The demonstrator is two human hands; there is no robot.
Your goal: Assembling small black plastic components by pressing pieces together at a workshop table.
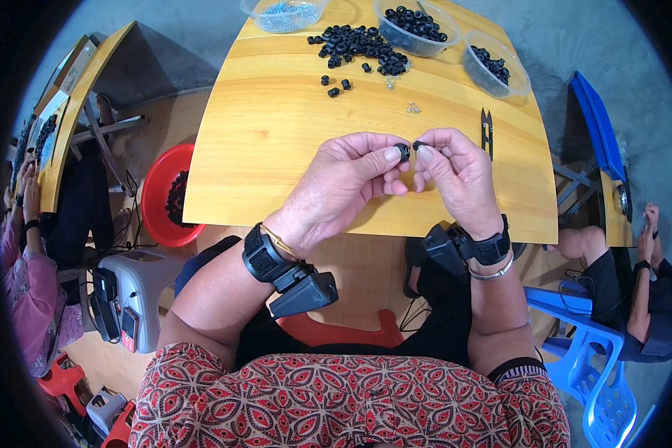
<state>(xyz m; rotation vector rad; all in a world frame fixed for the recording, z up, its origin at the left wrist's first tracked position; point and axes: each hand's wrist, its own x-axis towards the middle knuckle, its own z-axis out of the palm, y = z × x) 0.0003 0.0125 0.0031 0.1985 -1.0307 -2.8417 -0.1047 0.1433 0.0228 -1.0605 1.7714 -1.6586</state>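
Observation:
Above the near part of the wooden table (pixel 254 172), my two hands are close together at chest height. Between thumb and fingers my left hand (pixel 336 175) pinches a small round black part (pixel 405 152). A smaller black piece (pixel 417 145) is pinched in my right hand (pixel 459 175), just beside the first one; the fingertips cover much of it. Beyond the hands a few tiny clear pieces (pixel 414 108) lie on the wood, and farther back spreads a heap of black parts (pixel 355 46). Black pointed snips or tweezers (pixel 487 134) rest right of my right hand.
Along the far side stand a clear bowl of pale blue bits (pixel 254 13) and two bowls of black parts, a middle bowl (pixel 402 37) and a right bowl (pixel 493 84). A red basin (pixel 154 201) sits left of the table. Other people work at both sides.

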